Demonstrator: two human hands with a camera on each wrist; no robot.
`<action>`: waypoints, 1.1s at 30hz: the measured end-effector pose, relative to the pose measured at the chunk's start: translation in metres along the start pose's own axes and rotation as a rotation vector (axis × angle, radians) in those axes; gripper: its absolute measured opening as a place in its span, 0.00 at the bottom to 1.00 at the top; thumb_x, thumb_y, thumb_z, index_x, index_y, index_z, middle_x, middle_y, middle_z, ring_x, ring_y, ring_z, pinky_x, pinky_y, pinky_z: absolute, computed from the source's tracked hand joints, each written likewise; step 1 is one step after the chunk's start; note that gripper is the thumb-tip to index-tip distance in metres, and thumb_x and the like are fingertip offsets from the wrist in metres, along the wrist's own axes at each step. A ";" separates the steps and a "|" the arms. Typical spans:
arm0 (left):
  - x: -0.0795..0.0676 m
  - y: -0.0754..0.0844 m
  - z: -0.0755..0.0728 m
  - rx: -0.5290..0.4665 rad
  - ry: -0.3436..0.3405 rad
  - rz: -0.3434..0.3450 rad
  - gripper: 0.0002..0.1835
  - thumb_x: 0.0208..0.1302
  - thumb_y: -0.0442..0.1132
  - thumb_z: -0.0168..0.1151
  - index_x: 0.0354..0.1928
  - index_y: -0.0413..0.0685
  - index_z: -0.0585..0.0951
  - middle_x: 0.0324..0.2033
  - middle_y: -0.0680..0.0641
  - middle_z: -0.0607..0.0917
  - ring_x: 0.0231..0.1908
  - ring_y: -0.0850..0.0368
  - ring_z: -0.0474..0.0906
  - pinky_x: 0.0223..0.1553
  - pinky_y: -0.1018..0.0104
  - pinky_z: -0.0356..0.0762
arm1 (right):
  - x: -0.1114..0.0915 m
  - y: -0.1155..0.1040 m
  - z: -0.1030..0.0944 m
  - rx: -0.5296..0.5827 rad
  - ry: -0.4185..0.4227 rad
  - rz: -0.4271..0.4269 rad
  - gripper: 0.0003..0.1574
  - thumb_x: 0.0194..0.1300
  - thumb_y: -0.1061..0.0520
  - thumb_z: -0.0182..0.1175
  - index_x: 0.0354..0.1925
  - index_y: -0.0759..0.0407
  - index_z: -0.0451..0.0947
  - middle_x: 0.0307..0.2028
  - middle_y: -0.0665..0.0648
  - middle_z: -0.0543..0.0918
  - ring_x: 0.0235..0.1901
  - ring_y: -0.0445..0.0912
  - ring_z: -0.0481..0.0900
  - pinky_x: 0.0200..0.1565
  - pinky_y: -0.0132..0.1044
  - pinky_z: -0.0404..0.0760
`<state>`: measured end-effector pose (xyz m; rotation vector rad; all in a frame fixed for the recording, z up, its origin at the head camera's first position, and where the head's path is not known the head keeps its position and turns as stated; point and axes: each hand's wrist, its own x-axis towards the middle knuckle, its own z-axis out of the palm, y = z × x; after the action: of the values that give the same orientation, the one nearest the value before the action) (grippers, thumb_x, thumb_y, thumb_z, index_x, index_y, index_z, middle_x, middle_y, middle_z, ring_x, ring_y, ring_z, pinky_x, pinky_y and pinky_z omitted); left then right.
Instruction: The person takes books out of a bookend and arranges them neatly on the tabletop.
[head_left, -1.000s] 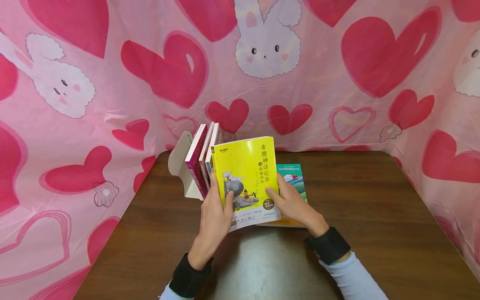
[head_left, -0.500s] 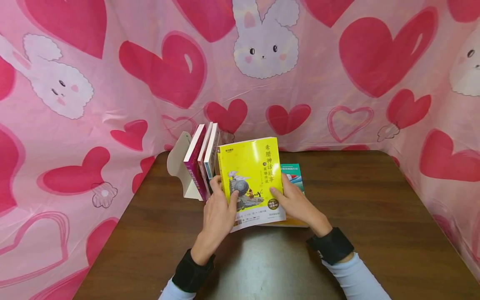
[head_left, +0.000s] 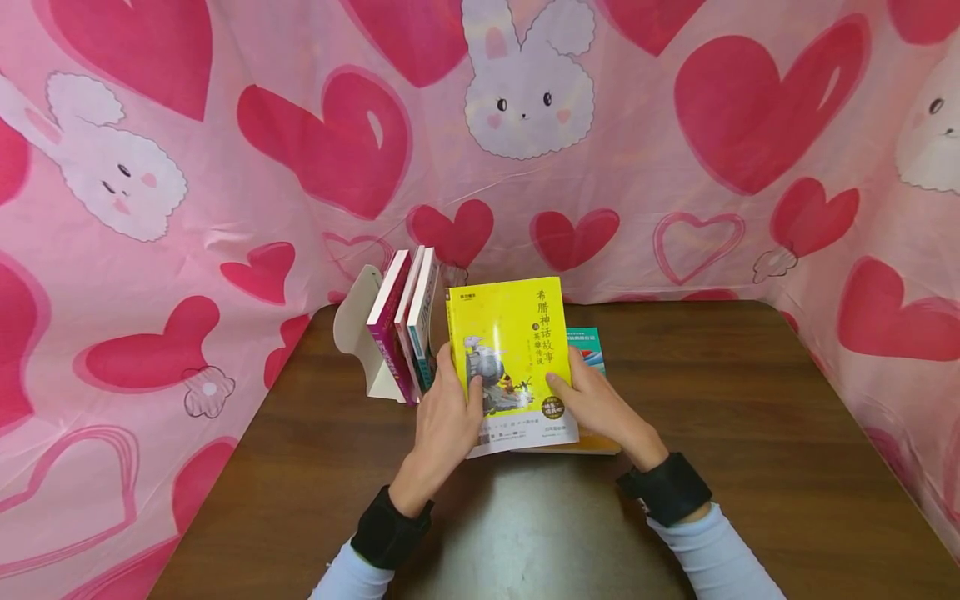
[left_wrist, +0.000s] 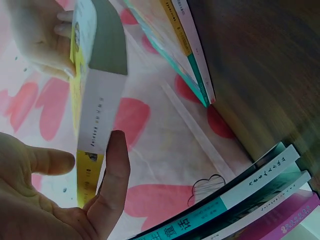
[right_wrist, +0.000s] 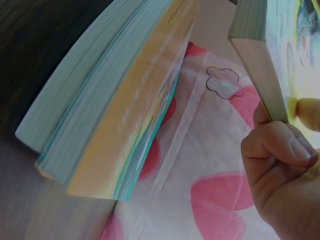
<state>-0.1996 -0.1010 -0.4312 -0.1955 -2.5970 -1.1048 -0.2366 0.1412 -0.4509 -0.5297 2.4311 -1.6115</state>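
A yellow paperback book with a white lower band is held up above the table, its front cover facing me. My left hand grips its left side, thumb on the cover and fingers behind. On the opposite side my right hand pinches the right edge, with the thumb on the front. The left wrist view shows the spine between the left thumb and fingers. In the right wrist view the page edges run down to the curled right fingers.
Several books lean upright in a cream bookend at the back left. Behind the yellow book, a teal book lies on a small stack, partly hidden. A pink heart-printed cloth hangs behind the brown table.
Both hands have shifted slightly to the right with the yellow book, baring more of the upright books and covering more of the teal one. The grip looks the same.
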 end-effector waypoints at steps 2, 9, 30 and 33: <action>0.002 -0.001 0.001 -0.001 -0.012 -0.001 0.40 0.76 0.41 0.63 0.79 0.44 0.52 0.51 0.41 0.79 0.28 0.56 0.81 0.21 0.66 0.78 | 0.000 0.000 -0.001 -0.004 -0.001 0.015 0.39 0.82 0.48 0.55 0.79 0.50 0.50 0.55 0.59 0.80 0.46 0.52 0.85 0.48 0.47 0.85; 0.007 -0.002 0.005 0.012 -0.031 0.012 0.39 0.76 0.40 0.61 0.79 0.44 0.51 0.49 0.42 0.79 0.25 0.59 0.79 0.20 0.67 0.78 | 0.002 0.004 -0.004 -0.036 -0.005 0.014 0.39 0.81 0.49 0.57 0.78 0.51 0.51 0.56 0.58 0.80 0.46 0.52 0.84 0.50 0.48 0.82; 0.023 -0.008 0.021 0.020 -0.105 -0.033 0.38 0.75 0.43 0.62 0.78 0.46 0.54 0.52 0.42 0.80 0.30 0.55 0.82 0.22 0.67 0.79 | 0.001 0.012 -0.013 -0.147 0.020 0.047 0.42 0.76 0.52 0.62 0.76 0.58 0.51 0.55 0.59 0.81 0.47 0.53 0.82 0.47 0.46 0.80; 0.025 -0.009 0.024 0.036 -0.110 -0.038 0.39 0.75 0.43 0.63 0.79 0.44 0.54 0.53 0.41 0.81 0.35 0.51 0.83 0.25 0.66 0.79 | 0.002 0.014 -0.015 -0.161 0.021 0.049 0.42 0.76 0.53 0.62 0.75 0.59 0.52 0.55 0.59 0.81 0.47 0.53 0.81 0.46 0.45 0.79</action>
<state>-0.2311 -0.0901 -0.4445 -0.2043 -2.7261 -1.0884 -0.2464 0.1580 -0.4581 -0.4752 2.5828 -1.4177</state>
